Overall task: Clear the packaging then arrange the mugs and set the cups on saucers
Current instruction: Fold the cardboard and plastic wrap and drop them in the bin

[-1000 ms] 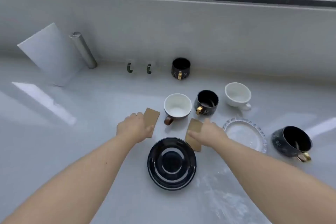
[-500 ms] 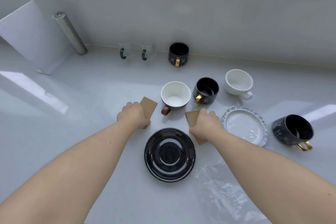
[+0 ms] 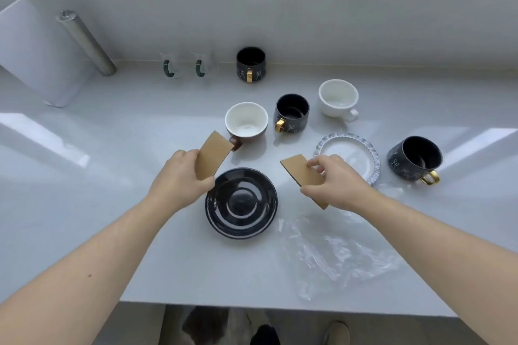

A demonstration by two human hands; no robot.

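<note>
My left hand (image 3: 179, 176) grips a brown cardboard piece (image 3: 212, 155), lifted above the left rim of the black saucer (image 3: 241, 203). My right hand (image 3: 335, 180) pinches a second cardboard piece (image 3: 301, 172) between the black saucer and the clear glass saucer (image 3: 349, 155). Behind stand a white-lined brown cup (image 3: 246, 123), a black mug with a gold handle (image 3: 292, 113), a white cup (image 3: 339, 98), another black mug (image 3: 251, 64) by the wall and a third black mug (image 3: 414, 158) at the right. Clear plastic wrap (image 3: 333, 255) lies near the front edge.
Two clear glass mugs with green handles (image 3: 185, 66) stand by the back wall. A white board (image 3: 33, 50) and a metal cylinder (image 3: 87, 42) lean at the back left. The white counter's front edge (image 3: 280, 308) is close below, with feet on the floor under it.
Both hands have lifted their cardboard pieces off the counter and drawn them apart. The camera has tilted down, so the plastic wrap and front edge now show.
</note>
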